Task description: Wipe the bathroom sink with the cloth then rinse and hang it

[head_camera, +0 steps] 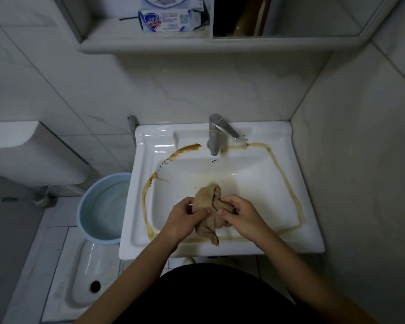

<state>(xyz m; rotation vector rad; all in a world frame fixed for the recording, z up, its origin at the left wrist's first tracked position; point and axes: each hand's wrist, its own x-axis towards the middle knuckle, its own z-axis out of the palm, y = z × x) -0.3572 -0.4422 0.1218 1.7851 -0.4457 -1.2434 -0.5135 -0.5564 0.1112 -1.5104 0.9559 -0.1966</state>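
A white bathroom sink (290,239) fills the middle of the view, with a brown stain ringing its basin. Over the front of the basin both hands hold a crumpled beige cloth (207,197). My left hand (185,216) grips its left side and my right hand (240,215) grips its right side. A tail of the cloth hangs down over the sink's front rim. The steel faucet (216,134) stands at the back of the sink, with no water visibly running.
A light blue bucket (103,206) with water stands on the floor left of the sink. A squat toilet pan (84,277) lies below it, with a white cistern (26,153) at left. Soap boxes (171,19) sit on the shelf above. Tiled wall closes the right side.
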